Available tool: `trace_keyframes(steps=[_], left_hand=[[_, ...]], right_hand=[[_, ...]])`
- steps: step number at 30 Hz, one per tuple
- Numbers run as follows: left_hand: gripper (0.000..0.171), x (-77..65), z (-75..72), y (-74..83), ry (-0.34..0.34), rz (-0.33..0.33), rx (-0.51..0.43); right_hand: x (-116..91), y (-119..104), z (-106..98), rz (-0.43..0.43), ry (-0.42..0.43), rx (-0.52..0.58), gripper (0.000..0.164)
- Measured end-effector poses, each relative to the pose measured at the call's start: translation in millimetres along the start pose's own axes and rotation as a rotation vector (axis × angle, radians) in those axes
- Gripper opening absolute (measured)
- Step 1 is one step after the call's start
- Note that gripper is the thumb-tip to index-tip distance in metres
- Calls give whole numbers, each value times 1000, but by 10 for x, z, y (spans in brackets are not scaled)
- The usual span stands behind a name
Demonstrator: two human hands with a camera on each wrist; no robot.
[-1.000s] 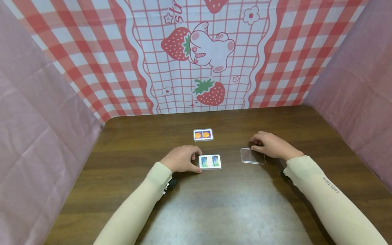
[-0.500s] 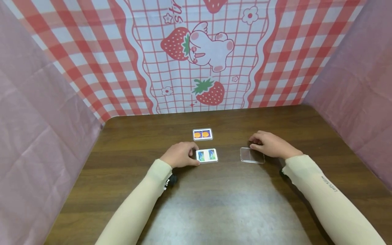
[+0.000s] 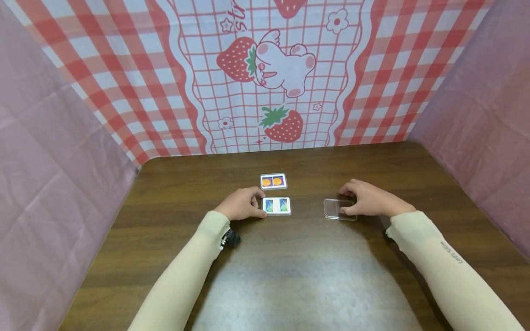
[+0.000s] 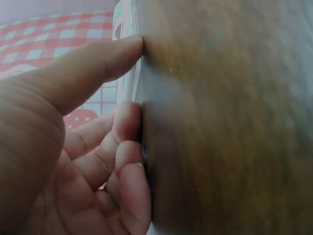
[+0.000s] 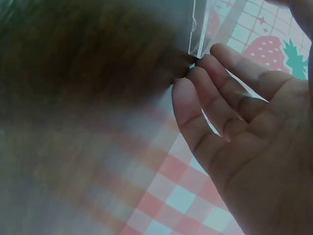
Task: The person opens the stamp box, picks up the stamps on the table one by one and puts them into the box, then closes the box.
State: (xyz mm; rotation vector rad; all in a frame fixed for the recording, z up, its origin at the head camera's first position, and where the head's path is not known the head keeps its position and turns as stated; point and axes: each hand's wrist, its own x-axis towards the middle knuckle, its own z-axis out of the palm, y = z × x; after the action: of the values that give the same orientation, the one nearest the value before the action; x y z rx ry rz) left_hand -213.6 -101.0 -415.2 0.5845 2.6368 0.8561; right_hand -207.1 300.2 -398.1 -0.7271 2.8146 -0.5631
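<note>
In the head view, my left hand [image 3: 241, 203] grips the left end of a flat clear case holding a white card with two blue-green pictures [image 3: 276, 206]. The thumb is at its near corner and a finger at its far corner. In the left wrist view, the thumb lies along the case's edge [image 4: 128, 63], the other fingers curled low at the table. A clear case without a card [image 3: 332, 209] lies to the right. Over its right end hovers my right hand [image 3: 368, 198], thumb and fingers spread apart. The right wrist view has fingertips beside the clear case's corner [image 5: 197, 36].
Just beyond the blue-green card lies another cased card with two orange pictures [image 3: 273, 181]. All lie on a brown wooden table [image 3: 298, 271]. A checked strawberry cloth [image 3: 265, 92] hangs behind it, with pink cloth [image 3: 54, 151] at the sides.
My left hand has slid the blue-green card's case away and slightly left, nearer the orange card. My right hand has spread its thumb from its fingers, the thumb now over the clear case.
</note>
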Motion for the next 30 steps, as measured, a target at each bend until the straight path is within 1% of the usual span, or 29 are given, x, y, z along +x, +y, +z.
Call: trace_keyframes(steps=[4,7,11,14,20,27,30], left_hand=[[55,-5,-5,7,4,-16,-15],[54,-8,-3,10,10,-20,-24],[52,-11,4,11,14,-26,-30],[52,-10,9,10,14,-30,-31],[50,-13,14,9,8,-31,-25],[50,-2,12,-2,0,-16,-26],[50,2,8,-10,-5,-14,-29]], right_hand=[[-12,-45,-34,-21,-39,-10,62],[-28,-97,-69,-19,-84,-27,65],[-53,-178,-105,7,-146,-52,64],[-63,-225,-112,24,-167,-63,62],[-60,-243,-91,38,-164,-70,55],[-29,-261,-62,56,-147,-75,53],[1,-267,-43,51,-131,-76,51]])
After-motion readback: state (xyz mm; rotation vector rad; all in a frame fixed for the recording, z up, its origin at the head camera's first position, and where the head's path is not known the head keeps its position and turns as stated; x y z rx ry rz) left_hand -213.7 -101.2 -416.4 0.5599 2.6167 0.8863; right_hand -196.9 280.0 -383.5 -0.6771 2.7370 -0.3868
